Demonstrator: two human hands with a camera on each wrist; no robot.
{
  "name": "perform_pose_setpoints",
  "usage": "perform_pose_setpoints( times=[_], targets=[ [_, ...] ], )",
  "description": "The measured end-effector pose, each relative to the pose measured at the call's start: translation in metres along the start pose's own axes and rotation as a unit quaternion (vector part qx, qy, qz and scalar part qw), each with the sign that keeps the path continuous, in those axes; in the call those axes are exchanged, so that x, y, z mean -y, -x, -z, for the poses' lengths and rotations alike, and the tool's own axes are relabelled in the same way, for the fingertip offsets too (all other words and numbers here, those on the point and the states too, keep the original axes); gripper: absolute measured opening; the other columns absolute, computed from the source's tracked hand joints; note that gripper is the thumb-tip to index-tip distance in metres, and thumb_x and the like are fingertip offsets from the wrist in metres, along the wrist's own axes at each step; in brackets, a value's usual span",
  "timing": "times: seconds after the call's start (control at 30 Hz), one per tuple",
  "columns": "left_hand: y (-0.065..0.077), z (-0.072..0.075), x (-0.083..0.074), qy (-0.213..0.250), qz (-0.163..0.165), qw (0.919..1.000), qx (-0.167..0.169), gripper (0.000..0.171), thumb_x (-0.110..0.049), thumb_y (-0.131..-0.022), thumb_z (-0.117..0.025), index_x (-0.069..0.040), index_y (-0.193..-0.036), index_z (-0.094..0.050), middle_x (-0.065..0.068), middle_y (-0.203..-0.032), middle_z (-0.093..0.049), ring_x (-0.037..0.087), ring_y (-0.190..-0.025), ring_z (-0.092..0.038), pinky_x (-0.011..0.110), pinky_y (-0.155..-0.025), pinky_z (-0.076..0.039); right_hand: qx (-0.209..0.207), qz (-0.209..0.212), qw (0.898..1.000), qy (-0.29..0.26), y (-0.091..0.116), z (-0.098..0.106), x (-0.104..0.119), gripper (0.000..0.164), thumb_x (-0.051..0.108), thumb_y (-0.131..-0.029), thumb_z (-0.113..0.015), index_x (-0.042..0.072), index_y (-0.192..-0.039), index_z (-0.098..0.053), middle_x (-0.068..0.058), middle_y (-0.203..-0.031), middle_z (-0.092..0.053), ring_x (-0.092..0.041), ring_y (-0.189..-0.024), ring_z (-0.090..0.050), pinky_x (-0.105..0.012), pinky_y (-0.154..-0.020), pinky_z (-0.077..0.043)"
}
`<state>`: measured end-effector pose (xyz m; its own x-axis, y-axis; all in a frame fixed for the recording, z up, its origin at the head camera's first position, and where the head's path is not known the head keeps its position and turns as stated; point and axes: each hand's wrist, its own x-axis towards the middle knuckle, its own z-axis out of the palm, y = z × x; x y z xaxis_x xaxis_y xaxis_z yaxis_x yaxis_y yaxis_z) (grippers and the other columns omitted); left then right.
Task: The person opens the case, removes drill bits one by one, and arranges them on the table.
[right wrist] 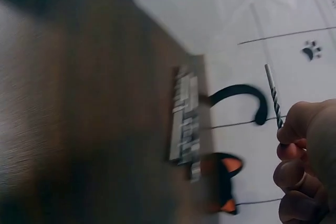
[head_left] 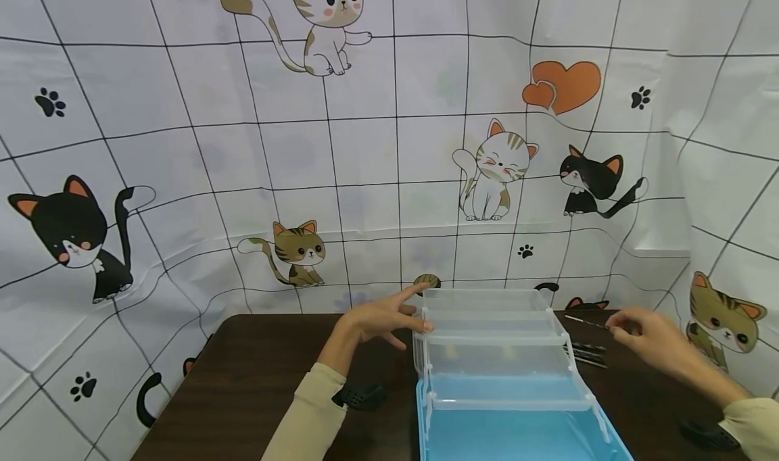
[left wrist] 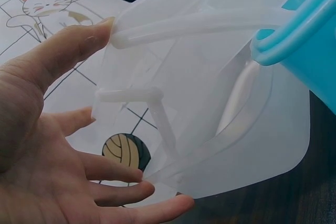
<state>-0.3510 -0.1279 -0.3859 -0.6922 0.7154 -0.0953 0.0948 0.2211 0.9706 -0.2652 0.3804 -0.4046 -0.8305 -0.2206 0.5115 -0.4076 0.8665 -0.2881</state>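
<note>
Light blue in colour, a plastic box (head_left: 505, 437) stands on the table with its translucent white lid (head_left: 499, 356) raised at the back. My left hand (head_left: 380, 319) is at the lid's left edge. In the left wrist view its thumb (left wrist: 86, 45) touches a lid corner, and the other fingers spread out fairly straight. Right of the box, my right hand (head_left: 651, 339) pinches a thin twist drill bit (right wrist: 274, 95) between thumb and fingertips, its fluted shank pointing away. Several more drill bits (right wrist: 185, 119) lie together on the table beside the lid, blurred in the right wrist view.
The dark brown wooden table (head_left: 255, 386) runs back to a white cloth (head_left: 365, 143) printed with cats and grid lines. That cloth also hangs along both sides. Black bands (head_left: 362, 397) sit at both wrists.
</note>
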Motion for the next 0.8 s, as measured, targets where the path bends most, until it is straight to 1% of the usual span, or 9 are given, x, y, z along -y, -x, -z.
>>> perform_pose_setpoints(
  times=[0.17, 0.3, 0.37, 0.5, 0.67, 0.8],
  targets=[
    [0.004, 0.001, 0.001, 0.005, 0.002, 1.0000, 0.000, 0.091, -0.030, -0.092, -0.079, -0.042, -0.161, -0.022, 0.026, -0.163, -0.017, 0.037, -0.134, -0.048, 0.058, -0.086, -0.055, 0.034, -0.002, 0.999, -0.015, 0.022, -0.023, -0.010, 0.016, -0.002, -0.086, -0.078, 0.010, -0.093, -0.072, 0.011, -0.085, -0.061, -0.001, -0.066, -0.047, -0.028, -0.053, -0.043],
    [0.004, 0.001, -0.001, 0.000, -0.002, 1.0000, 0.006, 0.092, -0.032, -0.092, -0.079, -0.039, -0.163, -0.019, 0.027, -0.163, -0.016, 0.038, -0.135, -0.048, 0.058, -0.086, -0.055, 0.056, -0.011, 0.998, -0.032, 0.036, -0.037, -0.013, 0.018, -0.004, -0.085, -0.078, 0.011, -0.092, -0.071, 0.013, -0.083, -0.060, -0.001, -0.066, -0.048, -0.027, -0.053, -0.043],
    [0.003, 0.001, -0.003, -0.002, -0.004, 1.0000, 0.007, 0.093, -0.032, -0.092, -0.079, -0.037, -0.163, -0.019, 0.028, -0.163, -0.016, 0.038, -0.135, -0.048, 0.058, -0.086, -0.055, 0.063, -0.016, 0.997, -0.033, 0.040, -0.041, -0.014, 0.018, -0.003, -0.085, -0.078, 0.011, -0.092, -0.071, 0.011, -0.084, -0.061, 0.000, -0.066, -0.049, -0.027, -0.053, -0.044],
    [0.003, 0.002, -0.003, -0.001, -0.002, 1.0000, 0.003, 0.093, -0.031, -0.092, -0.080, -0.039, -0.163, -0.020, 0.027, -0.163, -0.017, 0.037, -0.135, -0.048, 0.057, -0.086, -0.056, 0.084, -0.031, 0.996, -0.023, 0.040, -0.046, -0.016, 0.017, -0.001, -0.086, -0.079, 0.010, -0.094, -0.070, 0.007, -0.088, -0.063, -0.001, -0.070, -0.053, -0.029, -0.057, -0.047],
    [0.003, 0.001, -0.003, 0.006, -0.001, 1.0000, 0.005, 0.093, -0.031, -0.092, -0.080, -0.038, -0.163, -0.020, 0.027, -0.163, -0.016, 0.038, -0.136, -0.046, 0.059, -0.086, -0.055, 0.091, -0.043, 0.995, -0.007, 0.038, -0.049, -0.017, 0.018, 0.001, -0.084, -0.080, 0.011, -0.096, -0.072, 0.004, -0.094, -0.066, -0.012, -0.080, -0.064, -0.033, -0.063, -0.053],
    [0.003, 0.000, -0.003, 0.004, 0.000, 1.0000, 0.006, 0.094, -0.031, -0.092, -0.079, -0.036, -0.164, -0.019, 0.027, -0.163, -0.016, 0.040, -0.137, -0.044, 0.060, -0.087, -0.054, 0.087, -0.053, 0.995, 0.002, 0.038, -0.050, -0.012, 0.017, 0.002, -0.084, -0.080, 0.012, -0.096, -0.073, 0.002, -0.096, -0.067, -0.024, -0.084, -0.066, -0.041, -0.066, -0.055]
  ],
)
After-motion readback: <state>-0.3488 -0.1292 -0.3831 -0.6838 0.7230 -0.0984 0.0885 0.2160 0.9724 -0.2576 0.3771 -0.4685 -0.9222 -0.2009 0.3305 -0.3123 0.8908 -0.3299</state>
